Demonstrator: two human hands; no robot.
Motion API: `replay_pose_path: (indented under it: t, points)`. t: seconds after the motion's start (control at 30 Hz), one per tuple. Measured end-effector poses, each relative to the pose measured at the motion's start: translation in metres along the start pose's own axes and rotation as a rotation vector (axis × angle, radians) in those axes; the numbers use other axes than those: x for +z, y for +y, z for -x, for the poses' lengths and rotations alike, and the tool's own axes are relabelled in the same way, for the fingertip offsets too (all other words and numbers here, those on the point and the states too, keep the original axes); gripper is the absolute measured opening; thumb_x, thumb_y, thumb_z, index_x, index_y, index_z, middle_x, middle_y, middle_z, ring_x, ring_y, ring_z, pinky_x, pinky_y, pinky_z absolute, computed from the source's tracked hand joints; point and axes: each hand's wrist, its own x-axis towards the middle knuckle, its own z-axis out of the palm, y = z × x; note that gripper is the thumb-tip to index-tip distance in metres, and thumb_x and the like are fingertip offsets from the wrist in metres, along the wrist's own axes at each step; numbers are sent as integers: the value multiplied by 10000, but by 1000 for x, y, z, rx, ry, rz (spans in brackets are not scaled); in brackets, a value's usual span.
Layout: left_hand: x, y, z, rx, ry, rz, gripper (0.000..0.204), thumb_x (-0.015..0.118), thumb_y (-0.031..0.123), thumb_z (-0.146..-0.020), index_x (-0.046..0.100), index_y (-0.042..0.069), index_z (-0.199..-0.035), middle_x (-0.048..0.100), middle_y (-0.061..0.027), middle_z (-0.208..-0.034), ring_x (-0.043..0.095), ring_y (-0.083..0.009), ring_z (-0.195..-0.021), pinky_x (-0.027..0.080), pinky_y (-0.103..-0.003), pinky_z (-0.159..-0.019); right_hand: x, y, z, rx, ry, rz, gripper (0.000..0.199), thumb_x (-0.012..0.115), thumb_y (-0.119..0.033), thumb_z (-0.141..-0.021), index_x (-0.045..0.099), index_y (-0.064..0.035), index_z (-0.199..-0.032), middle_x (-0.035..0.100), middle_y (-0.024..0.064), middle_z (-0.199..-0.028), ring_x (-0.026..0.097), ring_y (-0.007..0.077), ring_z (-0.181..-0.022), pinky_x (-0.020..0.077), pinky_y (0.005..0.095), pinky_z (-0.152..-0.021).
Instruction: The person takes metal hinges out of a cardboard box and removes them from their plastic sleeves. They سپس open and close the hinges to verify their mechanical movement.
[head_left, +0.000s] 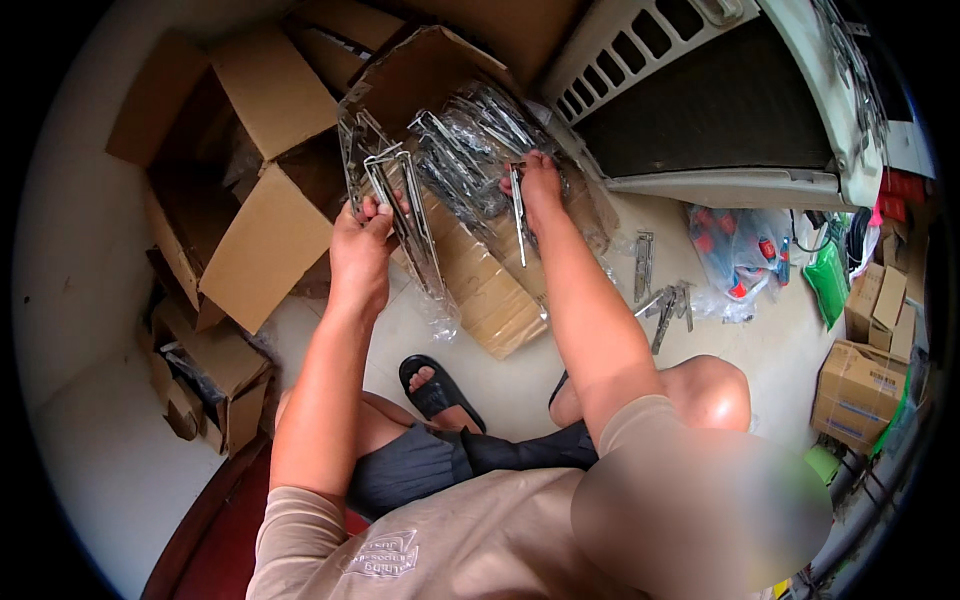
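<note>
Clamped between thumb and fingers, the left hand [362, 232] held a set of folded metal brackets [420, 222] upright in front of the carton, and I judged the pinch near one edge was meant to keep the bars together while their lower ends hung free. I could not count the pieces in it. My view from above showed the right hand [541, 188] with its fingers curled around one slim metal bracket [519, 222], which pointed down toward the wearer, over the carton's near side. Behind both hands, one open-topped carton [430, 55] held many bracket bundles [455, 165] in clear plastic, too tangled to number; the wrapping probably kept the sets apart. One cardboard flap [495, 305] sloped toward the wearer, perhaps laid down to give easier reach. Right of it, on the pale floor, lay one separate narrow bracket [644, 265] and, just beside it, one loose cluster of brackets [668, 312], its count unclear. Left stood one larger carton [268, 240] with flaps spread. Two feet showed below, one wearing a fully visible black sandal [436, 390].
</note>
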Motion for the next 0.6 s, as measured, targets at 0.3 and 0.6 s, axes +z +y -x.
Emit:
replay_pose_path:
  t: [0.3,0.6]
  points:
    - [-7,-2,4,23,20,-12,192,562,75,-1080,611,38,-1261,684,-40,-1166,674,-157,-1053,574,-374,-940,10,-5,-9,-194,128,1249,403,676,-296,-923,725,-73,-1255,712,241,-1284,682,407,-1204,548,475,-1021]
    - [-2,-8,8,34,-19,-29,164,562,80,-1082,609,45,-1235,674,-25,-1128,659,-134,-1037,570,-379,-936,35,-17,-6,-139,62,1458,371,576,-228,-964,746,-126,-1278,670,204,-1402,649,386,-1296,529,477,-1073]
